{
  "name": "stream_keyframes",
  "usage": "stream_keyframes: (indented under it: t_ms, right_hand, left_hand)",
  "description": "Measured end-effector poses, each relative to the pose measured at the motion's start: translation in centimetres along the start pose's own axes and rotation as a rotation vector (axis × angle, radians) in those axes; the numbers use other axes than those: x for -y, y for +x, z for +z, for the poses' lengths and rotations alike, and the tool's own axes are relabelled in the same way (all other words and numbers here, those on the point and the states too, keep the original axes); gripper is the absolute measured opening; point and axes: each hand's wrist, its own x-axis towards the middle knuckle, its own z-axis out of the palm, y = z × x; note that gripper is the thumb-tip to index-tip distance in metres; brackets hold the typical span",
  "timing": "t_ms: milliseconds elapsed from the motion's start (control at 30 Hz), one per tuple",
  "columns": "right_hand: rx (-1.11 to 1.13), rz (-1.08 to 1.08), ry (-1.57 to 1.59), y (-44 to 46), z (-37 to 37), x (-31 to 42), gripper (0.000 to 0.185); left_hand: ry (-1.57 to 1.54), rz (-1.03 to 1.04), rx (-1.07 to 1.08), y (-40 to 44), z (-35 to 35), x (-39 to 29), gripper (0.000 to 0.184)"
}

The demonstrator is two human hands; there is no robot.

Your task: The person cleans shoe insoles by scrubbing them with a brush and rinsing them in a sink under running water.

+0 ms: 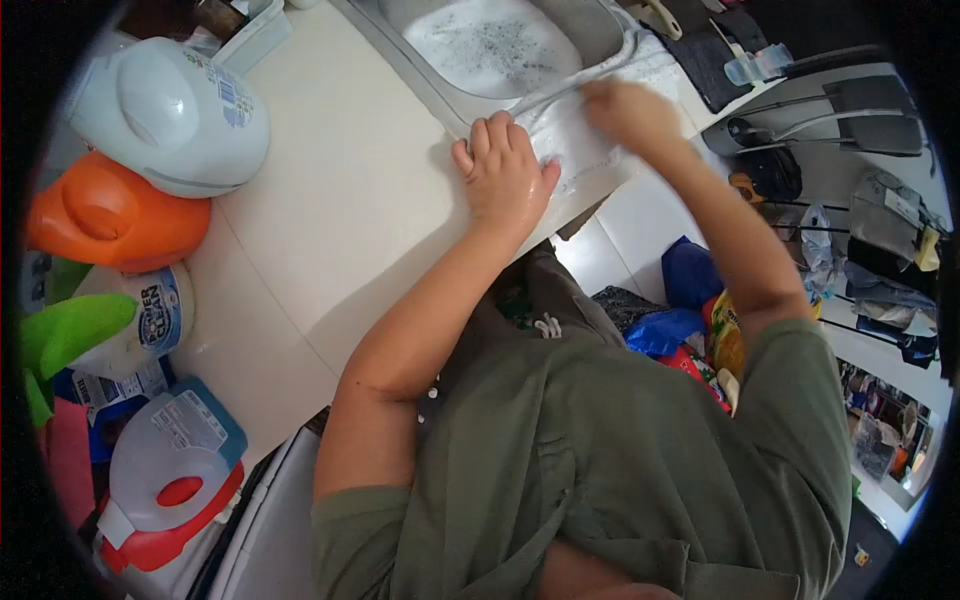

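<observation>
My left hand (508, 178) rests at the near edge of the metal sink (425, 75), fingers stretched and somewhat apart, holding nothing. A wet, soapy white patch (572, 150) lies between my hands; I cannot tell whether it is cloth or only suds on the counter. Over its far side my right hand (632, 115) is curled, slightly blurred. Whatever it grips, if anything, is hidden beneath the fingers. Soapy water with white foam (495, 45) fills the sink basin.
To the left, a pale blue jug (170, 120), an orange bottle (125, 215), a white tub (150, 315) and a clear bottle (175, 450) crowd the counter (300, 180). A dark cloth (705, 65) lies right of the sink. Several bags (690, 275) sit on the floor.
</observation>
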Motion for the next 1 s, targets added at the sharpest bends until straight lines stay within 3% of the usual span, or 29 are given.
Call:
stream_keyframes:
  t_ms: [33, 100, 133, 167, 233, 267, 300, 367, 433, 467, 500, 567, 600, 700, 800, 867, 900, 967, 1000]
  right_hand:
    - [-0.056, 0.006, -0.067, -1.0, 2.0, 2.2, 0.031]
    - [0.038, -0.021, -0.021, -2.3, 1.8, 4.4, 0.033]
    - [-0.115, 0.004, -0.010, -1.6, 2.4, 1.9, 0.034]
    - [-0.105, 0.040, 0.084, 0.4, 2.5, -1.9, 0.033]
    - [-0.104, 0.084, 0.041, 0.7, -0.2, -1.5, 0.032]
    - [0.088, 0.234, 0.078, 0.2, 0.8, 1.3, 0.031]
    - [0.085, 0.242, 0.076, -0.6, 1.4, 2.5, 0.031]
    - [-0.040, 0.049, 0.024, -1.5, 3.0, 3.8, 0.035]
    - [-0.103, 0.235, 0.147, 0.5, 1.4, -0.6, 0.036]
    - [-0.025, 0.340, 0.048, 1.6, 0.9, -2.0, 0.034]
    - [-0.025, 0.347, 0.050, -0.1, 1.1, 0.1, 0.034]
    - [-0.005, 0.098, 0.028, -3.4, 1.6, 6.3, 0.034]
    - [-0.039, 0.096, 0.078, -3.4, 1.8, 5.5, 0.035]
    - [-0.100, 0.417, 0.137, 0.4, 0.9, -2.3, 0.035]
    - [-0.095, 0.238, 0.002, -3.2, 1.7, 3.9, 0.036]
    - [-0.118, 0.199, 0.085, -2.8, 2.3, 2.6, 0.033]
    - [-0.002, 0.430, 0.276, -2.1, 0.1, 1.4, 0.034]
    - [-0.074, 0.415, 0.074, -0.6, 0.6, -0.4, 0.035]
    - [-0.132, 0.213, 0.087, -2.3, 1.7, 1.1, 0.035]
  left_hand:
    - [0.001, -0.002, 0.020, 0.3, 0.1, 0.0, 0.043]
    - [0.068, 0.020, 0.015, 0.2, 0.2, 0.2, 0.045]
    - [0.038, 0.019, -0.004, -0.1, 0.1, 0.1, 0.046]
    - [0.011, 0.020, -0.035, 0.0, 0.1, 0.2, 0.047]
    - [-0.012, 0.036, -0.033, -0.4, -0.1, 0.3, 0.049]
    - [0.018, 0.026, -0.021, 0.0, 0.1, 0.3, 0.050]
    - [0.046, 0.018, 0.000, 0.1, 0.2, 0.2, 0.051]
    - [0.059, 0.011, -0.019, -0.6, 0.1, 0.4, 0.053]
    - [0.026, 0.010, -0.058, -0.3, 0.1, 0.4, 0.054]
    - [0.038, 0.017, -0.047, -0.3, 0.1, 0.4, 0.054]
    - [0.036, 0.023, -0.043, -0.5, 0.1, 0.4, 0.054]
    - [0.097, 0.004, 0.014, -0.2, 0.2, 0.5, 0.054]
    - [0.066, -0.007, 0.002, -0.3, -0.1, 0.3, 0.054]
    - [0.060, 0.013, -0.062, -0.4, 0.1, 0.3, 0.054]
    - [0.070, 0.004, 0.006, -0.2, -0.2, 0.1, 0.054]
    - [0.083, 0.009, -0.011, -0.1, 0.1, 0.2, 0.054]
    - [0.097, 0.015, -0.025, -0.3, 0.1, 0.3, 0.054]
    - [0.120, 0.022, -0.021, -0.6, 0.0, 0.1, 0.053]
    - [0.101, 0.015, -0.014, -0.3, -0.1, 0.1, 0.053]
